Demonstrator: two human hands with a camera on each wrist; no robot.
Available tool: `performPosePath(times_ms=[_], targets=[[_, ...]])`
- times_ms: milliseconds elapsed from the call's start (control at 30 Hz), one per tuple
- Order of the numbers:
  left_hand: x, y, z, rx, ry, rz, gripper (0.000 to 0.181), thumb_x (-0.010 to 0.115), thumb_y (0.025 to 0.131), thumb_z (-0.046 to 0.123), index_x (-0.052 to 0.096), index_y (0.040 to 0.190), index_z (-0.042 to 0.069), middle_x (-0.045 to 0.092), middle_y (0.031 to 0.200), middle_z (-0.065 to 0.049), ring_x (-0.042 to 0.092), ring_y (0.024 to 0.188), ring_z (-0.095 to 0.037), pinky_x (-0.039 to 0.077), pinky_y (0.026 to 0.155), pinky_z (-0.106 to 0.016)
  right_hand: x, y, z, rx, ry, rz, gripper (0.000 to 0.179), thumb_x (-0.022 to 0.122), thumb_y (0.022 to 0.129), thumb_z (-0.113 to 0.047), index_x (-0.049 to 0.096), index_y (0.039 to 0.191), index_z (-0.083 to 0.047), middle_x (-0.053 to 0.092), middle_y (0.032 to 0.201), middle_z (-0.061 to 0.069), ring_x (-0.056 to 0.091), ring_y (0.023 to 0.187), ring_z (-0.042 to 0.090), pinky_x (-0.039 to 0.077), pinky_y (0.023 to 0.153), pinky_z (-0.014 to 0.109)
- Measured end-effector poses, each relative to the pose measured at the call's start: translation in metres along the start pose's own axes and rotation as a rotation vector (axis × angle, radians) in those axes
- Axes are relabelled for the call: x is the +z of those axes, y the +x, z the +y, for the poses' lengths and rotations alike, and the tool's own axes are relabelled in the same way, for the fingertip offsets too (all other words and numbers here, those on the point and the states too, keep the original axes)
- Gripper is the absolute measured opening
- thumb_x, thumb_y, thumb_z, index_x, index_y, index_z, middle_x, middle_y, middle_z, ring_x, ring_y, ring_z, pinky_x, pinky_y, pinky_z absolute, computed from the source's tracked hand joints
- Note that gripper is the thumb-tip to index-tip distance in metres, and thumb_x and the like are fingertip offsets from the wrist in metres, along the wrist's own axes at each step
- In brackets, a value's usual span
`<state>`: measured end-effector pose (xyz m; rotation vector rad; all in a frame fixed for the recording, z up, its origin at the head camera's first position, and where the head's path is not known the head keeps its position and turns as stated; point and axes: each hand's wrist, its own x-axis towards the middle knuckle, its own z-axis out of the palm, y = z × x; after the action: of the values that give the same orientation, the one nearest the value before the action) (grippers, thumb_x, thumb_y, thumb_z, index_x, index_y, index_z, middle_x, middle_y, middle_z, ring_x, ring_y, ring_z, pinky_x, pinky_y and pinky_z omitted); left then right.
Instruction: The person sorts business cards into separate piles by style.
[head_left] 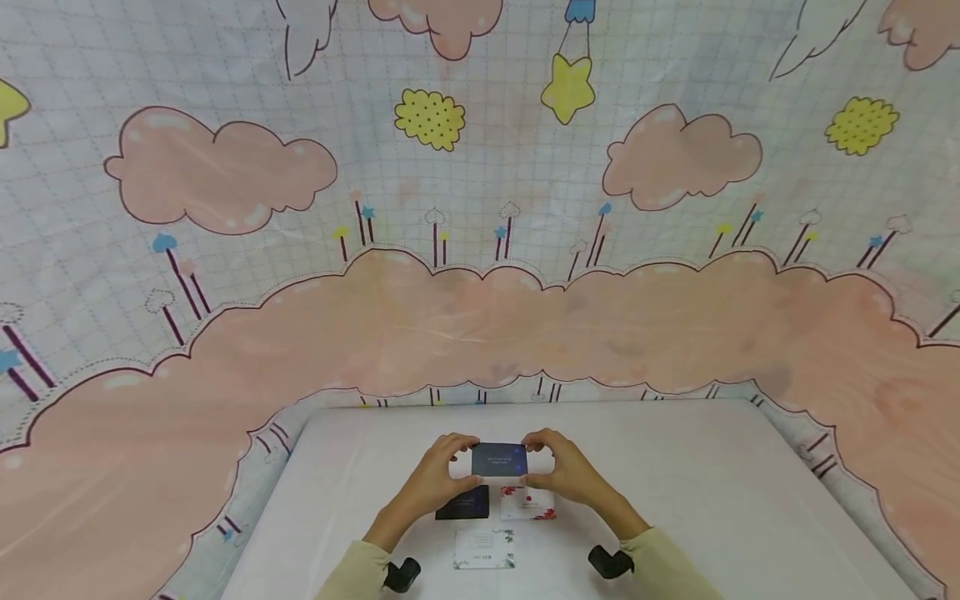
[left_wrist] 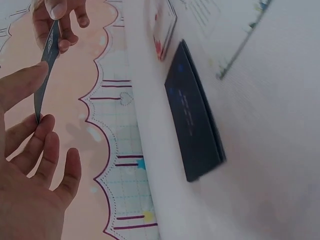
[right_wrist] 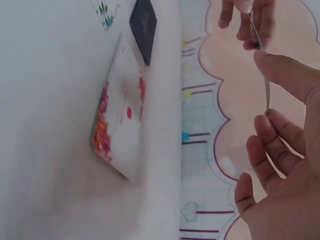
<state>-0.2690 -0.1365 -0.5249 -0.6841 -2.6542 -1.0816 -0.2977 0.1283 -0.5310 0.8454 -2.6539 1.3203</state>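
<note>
A dark blue-grey card [head_left: 498,460] with small light print is held up over the table between both hands. My left hand [head_left: 442,473] pinches its left end between thumb and fingers. At the opposite end, my right hand [head_left: 562,468] pinches it the same way. Seen from the left wrist, the card [left_wrist: 46,70] stands nearly edge-on. Below it lie a stack of dark cards [head_left: 462,503], partly covered by the left thumb, and a white card stack with red flowers [head_left: 528,503]. Closer to me is a white card with green leaf corners [head_left: 483,550].
The white table [head_left: 675,467] spreads out on both sides of the cards. Behind it hangs a printed cloth [head_left: 480,325] with clouds and stars. Black wrist mounts [head_left: 611,562] sit at both cuffs, close above the tabletop.
</note>
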Motion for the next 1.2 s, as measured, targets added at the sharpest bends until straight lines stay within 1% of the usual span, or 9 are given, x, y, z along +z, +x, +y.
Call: performPosePath(times_ms=[67,167,267,433,500,633,800,967,1200], targets=[[-0.001,-0.003,-0.004,0.002,0.014,0.007,0.055,0.08,0.082,0.023,0.058,0.131,0.013,0.062,0.123,0.0,0.055,0.111,-0.022,0.052,0.092,-0.037,0.005,0.001,-0.001,-0.004,0.019,-0.005,0.052,0.085,0.075,-0.024,0.059,0.12,-0.015,0.062,0.113,0.01,0.055,0.11,0.036,0.044,0.096,0.06],[-0.003,-0.009,-0.008,0.016,0.021,0.006,0.054,0.08,0.082,0.022,0.059,0.13,0.012,0.062,0.121,-0.001,0.056,0.11,-0.024,0.052,0.091,-0.039,0.012,0.0,-0.002,-0.01,0.037,-0.012,0.051,0.085,0.076,-0.022,0.06,0.119,-0.014,0.062,0.112,0.008,0.055,0.109,0.036,0.044,0.096,0.06],[-0.004,-0.015,-0.011,0.007,0.034,-0.003,0.053,0.079,0.082,0.024,0.059,0.129,0.012,0.062,0.121,0.0,0.055,0.11,-0.023,0.052,0.092,-0.041,0.018,-0.002,-0.002,-0.014,0.033,-0.018,0.05,0.085,0.075,-0.021,0.06,0.118,-0.013,0.061,0.113,0.005,0.055,0.109,0.033,0.045,0.095,0.058],[-0.006,-0.026,-0.016,-0.019,0.06,-0.023,0.054,0.079,0.082,0.023,0.059,0.13,0.01,0.062,0.122,0.0,0.055,0.111,-0.02,0.051,0.094,-0.042,0.029,-0.003,-0.003,-0.018,-0.017,-0.024,0.05,0.085,0.075,-0.022,0.061,0.118,-0.014,0.062,0.113,0.002,0.055,0.107,0.025,0.047,0.094,0.052],[-0.007,-0.03,-0.019,-0.018,0.072,-0.028,0.054,0.079,0.081,0.022,0.059,0.129,0.008,0.062,0.122,-0.001,0.056,0.111,-0.022,0.051,0.093,-0.043,0.034,-0.003,-0.003,-0.02,-0.048,-0.026,0.05,0.085,0.074,-0.024,0.061,0.117,-0.015,0.062,0.112,0.0,0.055,0.107,0.023,0.047,0.094,0.05],[-0.008,-0.036,-0.025,-0.056,0.065,-0.051,0.055,0.079,0.081,0.022,0.058,0.13,0.008,0.061,0.125,-0.003,0.056,0.116,-0.025,0.05,0.097,-0.048,0.044,-0.003,-0.003,-0.01,-0.086,-0.041,0.05,0.086,0.074,-0.027,0.061,0.116,-0.017,0.062,0.114,-0.001,0.055,0.109,0.023,0.043,0.098,0.052],[-0.01,-0.042,-0.033,-0.101,0.038,-0.082,0.057,0.08,0.081,0.022,0.057,0.131,0.009,0.058,0.133,-0.008,0.052,0.127,-0.034,0.042,0.105,-0.058,0.053,0.0,-0.005,-0.002,-0.116,-0.074,0.051,0.085,0.074,-0.03,0.061,0.117,-0.016,0.062,0.122,0.001,0.055,0.12,0.029,0.036,0.106,0.06],[-0.012,-0.044,-0.038,-0.128,0.032,-0.097,0.057,0.081,0.08,0.021,0.058,0.13,0.008,0.057,0.136,-0.012,0.049,0.131,-0.039,0.038,0.108,-0.061,0.061,0.005,-0.006,0.006,-0.165,-0.1,0.051,0.085,0.074,-0.032,0.061,0.116,-0.016,0.061,0.126,0.004,0.052,0.125,0.03,0.036,0.106,0.057],[-0.012,-0.047,-0.046,-0.173,0.02,-0.12,0.057,0.082,0.078,0.022,0.059,0.129,0.009,0.056,0.138,-0.013,0.047,0.133,-0.041,0.035,0.11,-0.061,0.072,0.008,-0.003,0.003,-0.214,-0.125,0.05,0.084,0.073,-0.032,0.062,0.115,-0.016,0.061,0.125,0.004,0.054,0.123,0.028,0.038,0.106,0.056]])
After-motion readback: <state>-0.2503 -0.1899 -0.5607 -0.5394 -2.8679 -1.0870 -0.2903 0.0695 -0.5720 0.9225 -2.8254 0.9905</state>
